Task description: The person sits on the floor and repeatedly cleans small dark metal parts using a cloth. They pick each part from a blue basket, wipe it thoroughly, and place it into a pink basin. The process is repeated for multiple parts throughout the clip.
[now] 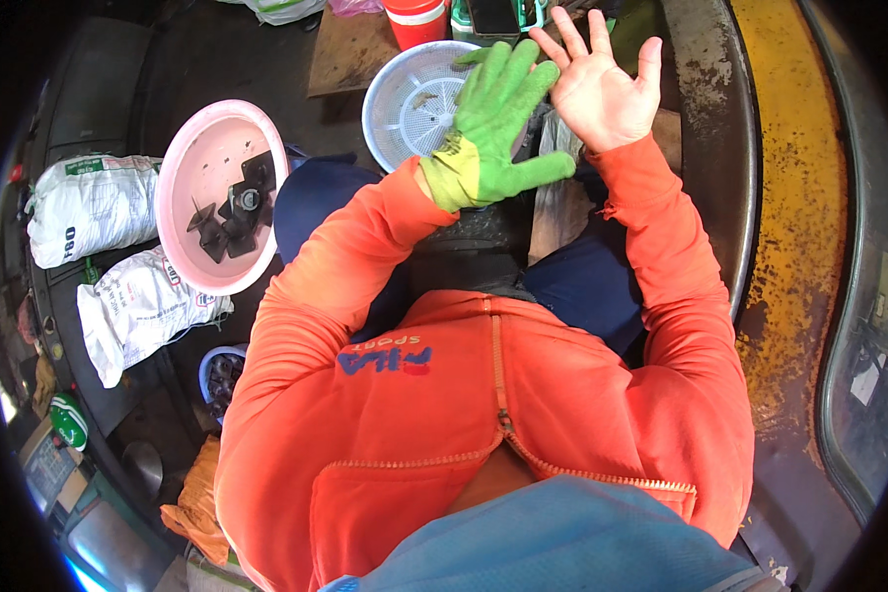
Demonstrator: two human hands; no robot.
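My left hand [498, 128] wears a green glove with a yellow cuff and holds nothing. Its fingers are stretched out and apart, the thumb pointing right. It is raised over the right side of a pale blue plastic colander [380, 104] and covers part of it; a few small dark bits lie inside. My right hand [607, 99] is bare, open and turned palm up, fingers spread, just right of the glove. The two hands come close at the fingertips; whether they touch I cannot tell.
Left of my knee, a pink basin [175, 187] holds dark bladed parts [235, 209]. White sacks [94, 209] lie beyond it. A small blue container [207, 373] of dark pieces is near my left elbow. A red bucket [416, 22] stands ahead; a rusty yellow metal edge [794, 227] runs along the right.
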